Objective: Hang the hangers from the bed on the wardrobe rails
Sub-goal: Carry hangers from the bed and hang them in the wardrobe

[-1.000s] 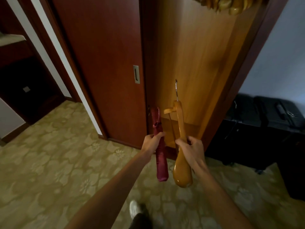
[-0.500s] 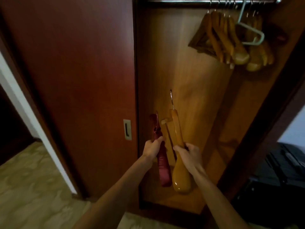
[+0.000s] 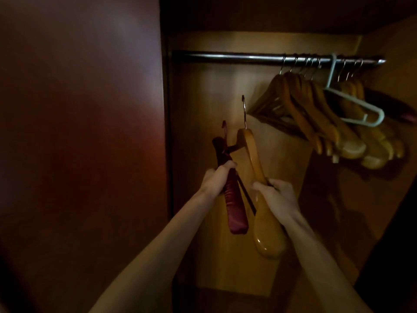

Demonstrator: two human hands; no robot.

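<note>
1. Head view, only one camera so it's all from here: left hand [image 3: 217, 177] grips a dark red padded hanger [image 3: 234, 206], fingers wrapped round its upper half. It looks satiny and hangs edge-on, with its small hook [image 3: 224, 128] pointing up and its fat rounded end down
2. Right hand [image 3: 276, 195] is clenched round a honey-coloured wooden hanger [image 3: 262, 213], glossy, also edge-on, with a thin metal hook [image 3: 244, 111] sticking straight up and a wide rounded shoulder at the bottom. A dark crossbar shows between the two hangers
3. Both hangers are held side by side, just apart, in front of the open wardrobe's back panel [image 3: 203, 132], well below the chrome rail [image 3: 225, 57] and not hooked on it
4. On the right part of the rail hangs a bunch of wooden hangers [image 3: 316, 118], a pale plastic hanger [image 3: 352, 109] in among them and a dark red one at the far right, mostly cut off. The rail's left stretch is bare metal
5. Dark red sliding door [image 3: 79, 132] fills the left side
6. Versus half a second ago: the view has tilted up, so the rail now sits lower in the frame and fully visible, the door's handle plate and the carpet are gone from view, and everything is much darker. Both hands keep the same grips, hangers a touch higher toward the rail
</note>
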